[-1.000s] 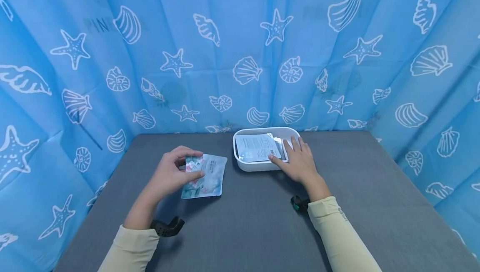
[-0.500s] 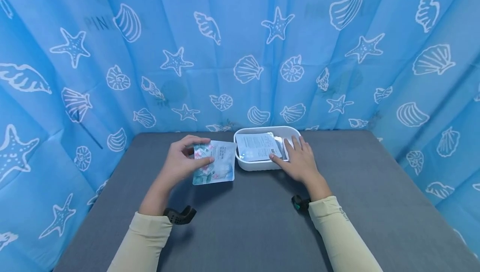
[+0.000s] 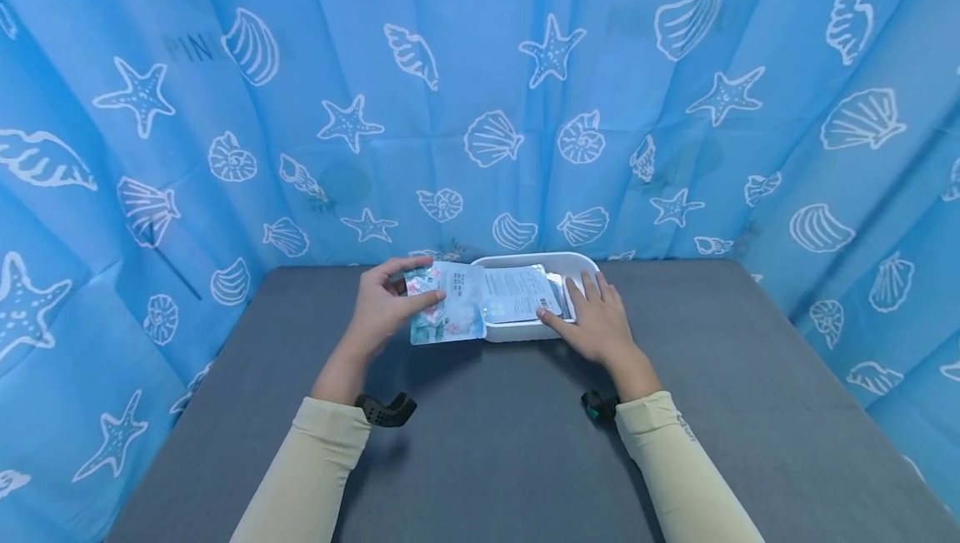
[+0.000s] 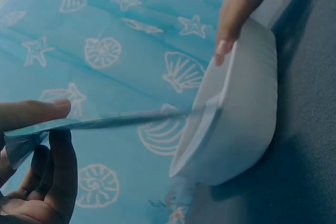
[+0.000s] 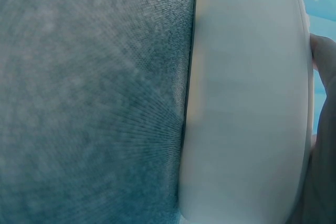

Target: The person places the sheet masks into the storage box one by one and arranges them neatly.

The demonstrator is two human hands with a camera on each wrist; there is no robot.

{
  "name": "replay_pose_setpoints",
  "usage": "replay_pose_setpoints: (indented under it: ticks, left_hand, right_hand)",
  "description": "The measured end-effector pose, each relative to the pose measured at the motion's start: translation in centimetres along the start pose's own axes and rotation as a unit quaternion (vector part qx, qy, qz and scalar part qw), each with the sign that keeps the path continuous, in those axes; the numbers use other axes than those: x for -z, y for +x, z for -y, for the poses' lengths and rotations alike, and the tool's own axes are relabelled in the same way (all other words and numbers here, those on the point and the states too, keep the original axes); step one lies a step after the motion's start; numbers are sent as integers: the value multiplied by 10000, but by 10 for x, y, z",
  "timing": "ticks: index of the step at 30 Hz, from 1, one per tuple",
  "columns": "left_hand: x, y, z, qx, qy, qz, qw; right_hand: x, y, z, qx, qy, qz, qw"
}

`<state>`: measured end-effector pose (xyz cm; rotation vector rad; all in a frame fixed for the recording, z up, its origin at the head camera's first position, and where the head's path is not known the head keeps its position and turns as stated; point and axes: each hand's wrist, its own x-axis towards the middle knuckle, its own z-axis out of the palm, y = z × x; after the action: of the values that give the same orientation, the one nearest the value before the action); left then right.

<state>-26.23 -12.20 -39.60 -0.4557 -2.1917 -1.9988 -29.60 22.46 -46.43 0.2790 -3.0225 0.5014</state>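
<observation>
My left hand (image 3: pixel 388 303) pinches a flat sheet mask packet (image 3: pixel 459 310) by its left edge, thumb on the front and fingers behind. Pink flowers and small dark print mark the pale blue packet, whose right edge overlaps the left end of a white bin (image 3: pixel 525 332). Seen edge-on in the left wrist view, the held packet (image 4: pixel 121 121) reaches toward the bin's rim. Inside the bin lies a printed packet (image 3: pixel 517 293), with a silvery one partly visible beside it. My right hand (image 3: pixel 600 325) rests on the bin's right end with fingers spread, thumb at the near side.
The bin stands near the back edge of a grey cloth-covered table (image 3: pixel 510 460). Behind and at both sides hangs a blue curtain (image 3: pixel 450 143) printed with shells and starfish. Black camera mounts (image 3: pixel 387 410) sit at both wrists.
My left hand has carried the packet right and away from me, from over the table to the bin's left end. My right hand has stayed on the bin.
</observation>
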Motion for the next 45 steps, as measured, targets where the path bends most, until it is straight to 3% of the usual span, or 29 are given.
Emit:
replay_pose_setpoints:
  ticks: [6,13,22,27,33,36,45]
  left_hand:
    - [-6,11,5,98,-175,-55,9998]
    - [-12,22,12,428,-82,-213,9988]
    - [-19,31,24,739,84,-156,9971]
    - [-25,36,27,794,690,-104,9944]
    - [-28,38,39,759,1783,-368,9804]
    - [-28,38,43,838,1839,-369,9787]
    - [-33,34,52,925,2069,106,9739]
  right_hand:
    - [-1,0,-1,-14,-62,-49,10000]
    - [-2,0,-2,-7,-38,-73,10000]
    - [-3,-4,-1,39,25,-32,10000]
    - [-2,-4,-2,15,32,0,10000]
    - [-3,-4,-2,41,55,-29,10000]
    - [-2,-4,-2,37,28,-42,10000]
    - [0,-4,0,26,-14,-3,10000]
